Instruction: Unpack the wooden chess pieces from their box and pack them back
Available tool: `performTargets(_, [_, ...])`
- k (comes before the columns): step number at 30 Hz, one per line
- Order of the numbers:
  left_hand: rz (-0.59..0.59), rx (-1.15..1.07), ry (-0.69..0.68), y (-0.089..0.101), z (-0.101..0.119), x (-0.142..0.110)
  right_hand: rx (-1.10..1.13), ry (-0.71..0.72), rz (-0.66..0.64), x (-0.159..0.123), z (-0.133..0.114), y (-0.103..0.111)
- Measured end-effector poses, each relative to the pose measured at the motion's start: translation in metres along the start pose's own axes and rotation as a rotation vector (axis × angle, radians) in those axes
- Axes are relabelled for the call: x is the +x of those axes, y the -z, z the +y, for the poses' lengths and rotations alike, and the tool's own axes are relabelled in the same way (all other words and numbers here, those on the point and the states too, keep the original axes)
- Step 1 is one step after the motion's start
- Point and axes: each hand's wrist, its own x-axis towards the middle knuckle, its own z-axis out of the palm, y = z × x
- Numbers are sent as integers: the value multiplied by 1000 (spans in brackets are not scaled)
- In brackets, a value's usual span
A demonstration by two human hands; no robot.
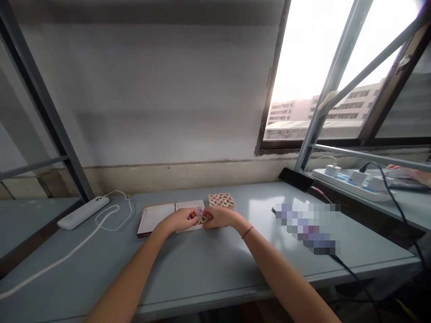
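Observation:
My left hand [183,220] is over the white inside of an open box half, its fingers curled in a pinch. What they hold, if anything, is too small to make out. Close beside it, my right hand [220,217] has its fingers closed on a round wooden Chinese chess piece [204,219] with a dark character. Just behind the right hand stands a block of Chinese chess pieces [221,198] in neat rows, some marked red and some dark. A shallow red-edged box [156,218] with a white inside lies left of my left hand.
A white power strip [83,212] with a cable lies on the left of the grey table [202,278]. To the right are a blurred-out device [305,229] and a dark phone-like slab [296,179] by the wall. Another person's hand [409,172] shows at far right, near a plugged power strip [350,183].

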Motion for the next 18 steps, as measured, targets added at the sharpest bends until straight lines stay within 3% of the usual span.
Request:
performTargets(4, [-21, -78, -38, 5, 2, -1, 99, 34, -2, -3, 2, 4])
performTargets(12, [197, -259, -127, 6, 18, 0, 335, 187, 102, -10, -10, 16])
performTargets(15, [232, -321, -130, 4, 19, 2, 367, 154, 110, -13, -12, 21])
performTargets(18, [295, -345, -99, 2, 16, 4, 377, 55, 129, -20, 1, 33])
